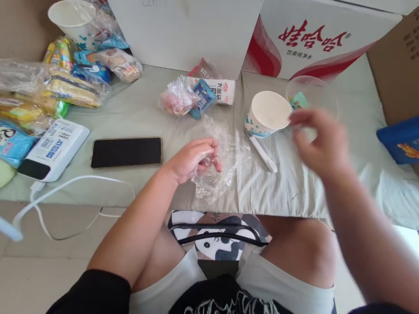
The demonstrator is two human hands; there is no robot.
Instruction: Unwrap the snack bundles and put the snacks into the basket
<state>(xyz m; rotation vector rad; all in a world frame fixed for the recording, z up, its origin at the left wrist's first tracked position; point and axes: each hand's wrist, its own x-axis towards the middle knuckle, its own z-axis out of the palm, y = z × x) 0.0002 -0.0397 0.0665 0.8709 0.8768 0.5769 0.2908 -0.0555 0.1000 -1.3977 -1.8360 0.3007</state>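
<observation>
Left hand (192, 158): fingers curled shut on the crumpled clear plastic wrapper (215, 171), pinning it to the pale green cloth (300, 185). Right hand (321, 143): blurred, fingers loosely spread, holding nothing, raised at 2 o'clock from the wrapper. Step in hand: unwrapping. The next move calls for the freed hand at the white paper cup (267, 114), upright, just beside its fingertips. White folded fork (262, 154): at 6 o'clock of the cup.
</observation>
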